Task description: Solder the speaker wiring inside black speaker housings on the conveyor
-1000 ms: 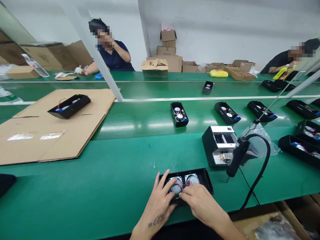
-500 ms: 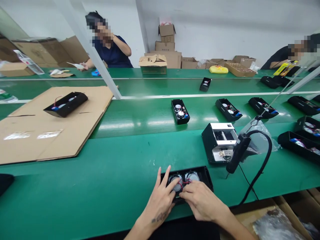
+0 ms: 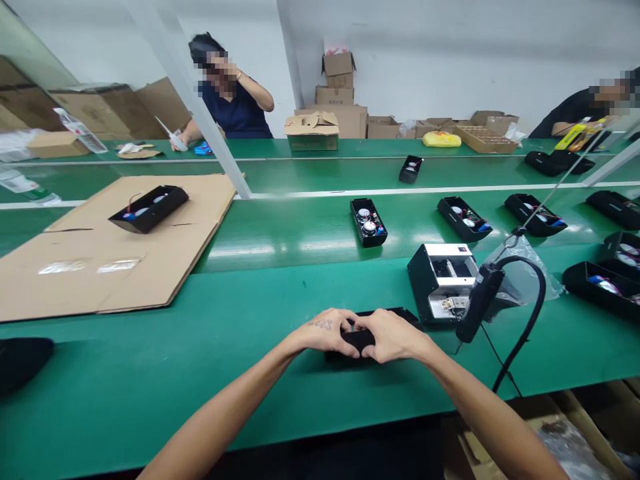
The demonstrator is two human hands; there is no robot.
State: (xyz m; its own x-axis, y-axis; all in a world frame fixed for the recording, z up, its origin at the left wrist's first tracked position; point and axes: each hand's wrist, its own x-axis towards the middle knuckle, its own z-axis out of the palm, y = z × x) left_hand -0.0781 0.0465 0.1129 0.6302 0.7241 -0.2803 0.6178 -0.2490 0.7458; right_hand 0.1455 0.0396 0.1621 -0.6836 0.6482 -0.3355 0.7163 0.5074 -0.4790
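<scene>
In the head view, a black speaker housing (image 3: pixel 360 341) lies on the green bench close in front of me. My left hand (image 3: pixel 326 329) is closed over its near wall, with the thumb outside and the fingers reaching over the edge. Beside it, my right hand (image 3: pixel 393 335) grips the same wall in the same way, the two hands almost touching. They cover most of the inside of the housing. A black and silver machine (image 3: pixel 423 283) stands just beyond my right hand, and a black electric screwdriver (image 3: pixel 480 303) hangs to its right.
Several open speaker housings, one of them this one (image 3: pixel 369 223), sit on the green conveyor surface. Another housing (image 3: pixel 150 210) rests on a flat cardboard sheet (image 3: pixel 120 267) at left. Cartons with plastic bags (image 3: pixel 575 447) lie below right. Two people sit across the bench.
Both hands have moved from the wires and speakers inside the housing to its near wall. The housing sits slightly farther away. The view has shifted a little left.
</scene>
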